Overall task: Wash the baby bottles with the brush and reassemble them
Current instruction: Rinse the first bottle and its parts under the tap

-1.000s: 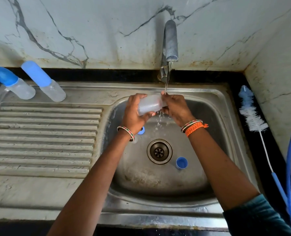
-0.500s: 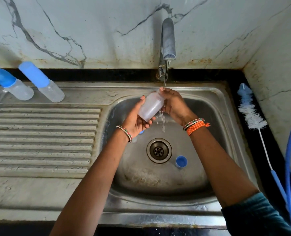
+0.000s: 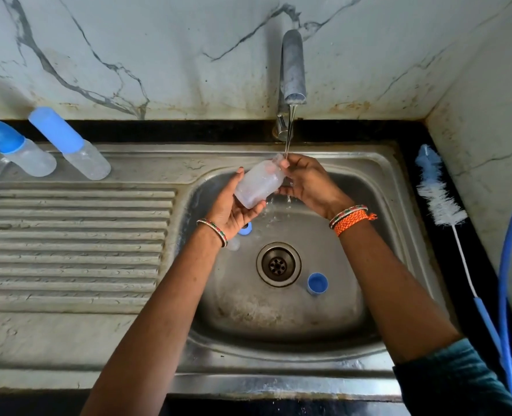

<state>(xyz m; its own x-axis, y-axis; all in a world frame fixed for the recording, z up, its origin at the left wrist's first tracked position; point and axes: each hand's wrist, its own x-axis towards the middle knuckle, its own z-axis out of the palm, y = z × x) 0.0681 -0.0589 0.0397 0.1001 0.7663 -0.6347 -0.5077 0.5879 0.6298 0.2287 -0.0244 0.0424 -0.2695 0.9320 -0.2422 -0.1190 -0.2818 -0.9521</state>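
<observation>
A clear, uncapped baby bottle [image 3: 259, 184] is tilted over the sink basin [image 3: 278, 319], its mouth up under the thin stream from the tap [image 3: 292, 67]. My left hand [image 3: 233, 205] cups its base from below. My right hand [image 3: 307, 184] grips its neck, and water runs off below. A blue ring [image 3: 245, 229] and a clear teat [image 3: 233, 244] lie in the basin, half hidden by my left wrist. A blue cap [image 3: 317, 283] stands to the right of the drain [image 3: 278, 264]. The bottle brush [image 3: 442, 202] lies on the black counter at the right.
Two capped bottles with blue tops [image 3: 68, 142] [image 3: 14, 148] lie at the back of the ribbed draining board [image 3: 74, 247]. A blue hose [image 3: 506, 265] runs along the right wall. Marble walls close off the back and right.
The bottle has swung from lying level to tilted, mouth up toward the tap stream. My left hand has shifted down to its base; my right hand stays at the neck.
</observation>
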